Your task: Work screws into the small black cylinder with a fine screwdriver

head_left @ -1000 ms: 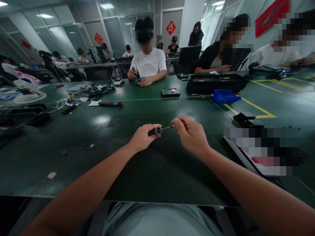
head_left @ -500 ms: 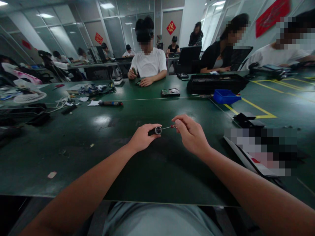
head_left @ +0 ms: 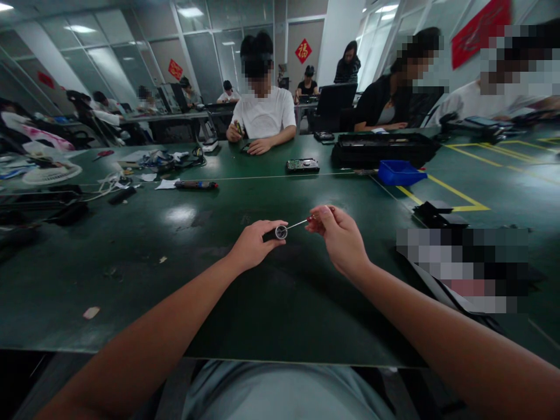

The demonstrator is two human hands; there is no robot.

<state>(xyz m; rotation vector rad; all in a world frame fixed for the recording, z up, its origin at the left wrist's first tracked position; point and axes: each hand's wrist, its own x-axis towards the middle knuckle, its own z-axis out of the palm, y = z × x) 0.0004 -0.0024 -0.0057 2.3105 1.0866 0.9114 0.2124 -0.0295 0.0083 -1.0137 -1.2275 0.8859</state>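
Note:
My left hand [head_left: 256, 244] is closed around a black cylinder [head_left: 272, 234], whose round, silver-rimmed end [head_left: 281, 232] faces right and toward me. In my right hand [head_left: 343, 236] is a screwdriver [head_left: 298, 223] with a thin metal shaft and a reddish handle, pinched between thumb and fingers. Its shaft points left and its tip meets the cylinder's open end; how far it goes in I cannot tell. Both hands are held over the green table [head_left: 245, 315]. What lies inside the cylinder is too small to make out.
A hard drive [head_left: 303, 165], a blue bin [head_left: 400, 172] and a black tray [head_left: 385, 149] stand farther back. Left lie a pen-like tool [head_left: 196, 185] and cables [head_left: 161, 157]. Black parts [head_left: 440, 214] are at right. A person in a white shirt [head_left: 265, 114] sits opposite.
My right hand has turned and its fingers have shifted on the screwdriver handle, and the shaft now slopes more steeply. The left hand and the cylinder stay nearly in place.

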